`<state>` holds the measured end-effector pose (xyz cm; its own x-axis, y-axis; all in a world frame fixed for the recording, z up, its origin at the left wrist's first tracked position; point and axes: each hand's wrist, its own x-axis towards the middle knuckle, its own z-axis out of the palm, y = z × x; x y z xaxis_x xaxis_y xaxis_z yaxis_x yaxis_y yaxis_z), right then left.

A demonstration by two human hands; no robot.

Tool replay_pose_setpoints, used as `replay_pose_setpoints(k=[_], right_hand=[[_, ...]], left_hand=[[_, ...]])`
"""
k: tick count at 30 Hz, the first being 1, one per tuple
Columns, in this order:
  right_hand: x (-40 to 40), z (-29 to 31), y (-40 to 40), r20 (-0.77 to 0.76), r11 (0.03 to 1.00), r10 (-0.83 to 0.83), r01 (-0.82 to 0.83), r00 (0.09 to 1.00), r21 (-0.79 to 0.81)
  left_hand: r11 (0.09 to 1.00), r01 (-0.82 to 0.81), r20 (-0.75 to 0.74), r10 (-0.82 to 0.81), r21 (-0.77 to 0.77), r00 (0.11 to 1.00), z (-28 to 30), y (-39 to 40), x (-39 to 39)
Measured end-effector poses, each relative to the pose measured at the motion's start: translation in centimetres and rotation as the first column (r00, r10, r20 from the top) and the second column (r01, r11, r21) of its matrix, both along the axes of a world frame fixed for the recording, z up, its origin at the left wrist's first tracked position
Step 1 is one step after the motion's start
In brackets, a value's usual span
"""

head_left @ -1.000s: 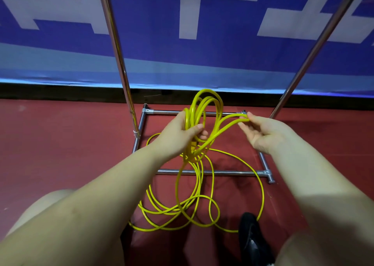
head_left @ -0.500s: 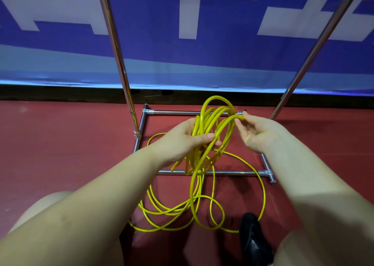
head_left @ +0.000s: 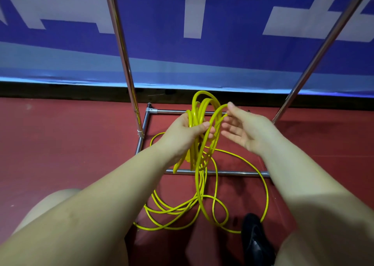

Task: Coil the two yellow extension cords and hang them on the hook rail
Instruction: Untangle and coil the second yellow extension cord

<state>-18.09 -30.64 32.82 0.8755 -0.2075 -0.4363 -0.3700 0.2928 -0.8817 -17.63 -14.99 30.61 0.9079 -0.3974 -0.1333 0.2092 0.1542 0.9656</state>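
Yellow extension cord (head_left: pixel 199 122) bunched upright above the chrome floor frame (head_left: pixel 222 172)

Our left hand (head_left: pixel 185 133) clamped its loops, long axis vertical; our right hand (head_left: pixel 245 129), fingers spread, touched one loop; slack trailed across the frame beside a black shoe (head_left: pixel 256 239).

The red floor (head_left: pixel 60 154) carries the chrome base frame (head_left: pixel 222 172) of a metal rack, its tubes forming a rectangle. Loose loops of yellow extension cord (head_left: pixel 178 211) sprawl on the floor across the frame's near tube. A black shoe (head_left: pixel 255 239) stands just beside the loops.
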Motion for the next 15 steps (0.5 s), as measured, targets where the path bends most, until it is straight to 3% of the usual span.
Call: replay_pose_setpoints(k=[2, 6, 9, 15], right_hand=[[-0.5, -0.2, 0.8, 0.059, 0.954, 0.128, -0.106, 0.99, -0.282], [-1.5, -1.5, 2.4, 0.067, 0.695, 0.38, -0.237, 0.923, -0.679], [-1.8, -2.7, 3.2, 0.023, 0.572, 0.47, -0.284, 0.883, -0.77], [-1.9, -3.0, 3.8, 0.142, 0.583, 0.534, -0.241, 0.833, -0.776]], left_hand=[[0.997, -0.078, -0.044, 0.077, -0.024, 0.996, 0.0, 0.0, 0.2], [0.976, -0.216, -0.106, 0.211, -0.039, 0.972, 0.0, 0.2, 1.2], [0.952, -0.293, -0.149, 0.278, -0.09, 0.949, -0.1, 0.2, 1.8], [0.937, -0.32, -0.221, 0.285, -0.141, 0.933, -0.3, 0.3, 2.0]])
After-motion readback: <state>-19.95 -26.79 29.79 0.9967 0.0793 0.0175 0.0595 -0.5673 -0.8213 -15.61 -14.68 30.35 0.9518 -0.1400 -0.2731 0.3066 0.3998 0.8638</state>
